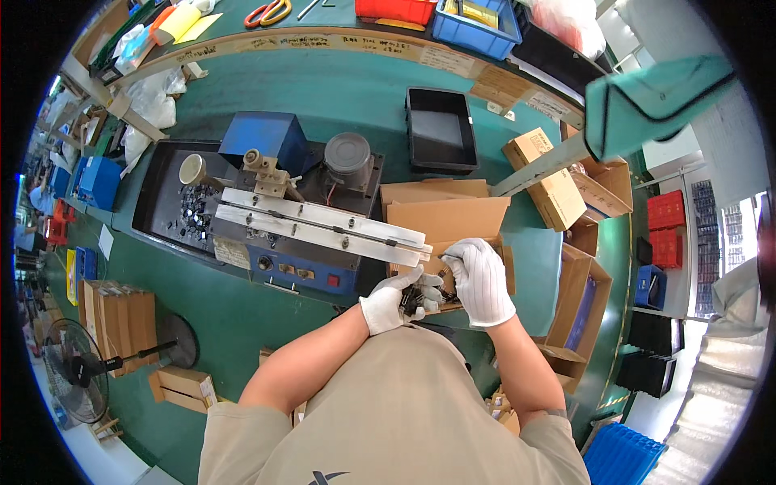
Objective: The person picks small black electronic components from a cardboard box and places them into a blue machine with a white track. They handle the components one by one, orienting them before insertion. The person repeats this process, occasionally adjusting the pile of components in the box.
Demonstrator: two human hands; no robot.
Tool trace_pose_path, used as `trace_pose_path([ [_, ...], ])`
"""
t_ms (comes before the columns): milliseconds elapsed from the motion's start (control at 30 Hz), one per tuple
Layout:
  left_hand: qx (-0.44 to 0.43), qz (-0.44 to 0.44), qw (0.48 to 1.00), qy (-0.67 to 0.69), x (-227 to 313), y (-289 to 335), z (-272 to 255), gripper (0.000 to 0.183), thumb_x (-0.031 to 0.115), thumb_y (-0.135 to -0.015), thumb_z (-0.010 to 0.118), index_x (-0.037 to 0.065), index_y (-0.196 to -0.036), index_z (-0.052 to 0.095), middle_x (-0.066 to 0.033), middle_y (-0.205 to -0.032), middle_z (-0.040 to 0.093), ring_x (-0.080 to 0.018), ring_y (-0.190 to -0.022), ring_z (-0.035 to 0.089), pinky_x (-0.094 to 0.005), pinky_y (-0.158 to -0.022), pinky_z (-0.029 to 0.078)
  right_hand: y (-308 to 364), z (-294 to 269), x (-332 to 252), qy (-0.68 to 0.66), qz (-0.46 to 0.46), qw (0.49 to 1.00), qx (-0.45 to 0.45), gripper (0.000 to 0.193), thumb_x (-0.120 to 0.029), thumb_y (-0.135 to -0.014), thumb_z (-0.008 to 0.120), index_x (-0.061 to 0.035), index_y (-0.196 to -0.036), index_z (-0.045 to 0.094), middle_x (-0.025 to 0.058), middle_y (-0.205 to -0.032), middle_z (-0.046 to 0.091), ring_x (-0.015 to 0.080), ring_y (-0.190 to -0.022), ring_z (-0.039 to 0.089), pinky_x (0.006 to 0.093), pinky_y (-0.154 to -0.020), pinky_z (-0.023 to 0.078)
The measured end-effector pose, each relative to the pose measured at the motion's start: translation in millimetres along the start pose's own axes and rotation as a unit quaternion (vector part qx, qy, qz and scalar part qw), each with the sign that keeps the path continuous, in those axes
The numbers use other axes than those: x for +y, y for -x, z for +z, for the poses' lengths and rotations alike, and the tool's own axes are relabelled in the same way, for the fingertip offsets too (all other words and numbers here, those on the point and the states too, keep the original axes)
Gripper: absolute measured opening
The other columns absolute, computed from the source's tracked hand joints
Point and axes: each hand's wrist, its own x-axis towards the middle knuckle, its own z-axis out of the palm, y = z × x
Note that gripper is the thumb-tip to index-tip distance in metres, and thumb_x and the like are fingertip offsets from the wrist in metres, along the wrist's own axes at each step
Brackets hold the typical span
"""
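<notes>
Hands (pixel 386 305) (pixel 482 283) sit close, left cupping black parts (pixel 411 301)

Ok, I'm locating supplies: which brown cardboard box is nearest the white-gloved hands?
The open brown cardboard box, partly hidden by the white-gloved right hand; the others all stand farther away.

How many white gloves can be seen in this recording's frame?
2: one on the left hand, which holds small dark parts, and one on the right hand, just beside it. Others could be hidden among the surrounding clutter.

white gloves (pixel 485 284) accompany a beige short-sleeved shirt (pixel 380 404).
</notes>
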Motion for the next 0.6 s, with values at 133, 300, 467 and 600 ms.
trace_pose_path([
  [133,0.006,0.012,1.0,-0.004,0,2,1,0.045,0.047,-0.101,0.059,0.006,-0.118,0.069,-0.0084,-0.093,0.072,-0.02,-0.077,0.066,-0.0307,-0.063,0.052,-7,7,-5,0.055,-0.029,0.998,0.002,0.015,-0.006,-0.084,0.068,-0.0079,-0.098,0.065,0.0102,-0.097,0.066,0.0335,-0.094,0.063,0.0443,-0.084,0.05],
  [300,0.005,0.023,1.0,0.0,1,7,0,0.041,0.046,-0.102,0.058,0.009,-0.118,0.067,-0.0077,-0.098,0.072,-0.0213,-0.085,0.07,-0.0327,-0.064,0.053,-14,18,-10,0.054,-0.057,0.997,0.016,0.017,-0.006,-0.082,0.069,-0.0087,-0.098,0.065,0.0099,-0.097,0.065,0.0327,-0.095,0.063,0.0437,-0.085,0.05],
  [467,0.002,0.037,0.997,0.075,-2,14,13,0.043,0.047,-0.103,0.055,0.011,-0.125,0.063,-0.0089,-0.112,0.072,-0.0271,-0.103,0.071,-0.0391,-0.078,0.059,-24,21,-23,-0.026,-0.059,0.995,0.07,0.018,-0.004,-0.08,0.075,-0.0081,-0.094,0.065,0.0109,-0.097,0.067,0.0331,-0.092,0.064,0.0436,-0.081,0.052],
  [600,-0.033,0.023,0.996,0.082,-4,7,-4,0.049,0.051,-0.103,0.052,0.012,-0.131,0.061,-0.01,-0.119,0.07,-0.029,-0.107,0.07,-0.0446,-0.089,0.059,10,17,-9,-0.048,-0.028,0.996,0.065,0.022,0.002,-0.077,0.076,-0.0069,-0.096,0.068,0.0111,-0.1,0.068,0.0337,-0.09,0.065,0.0418,-0.081,0.054],
])
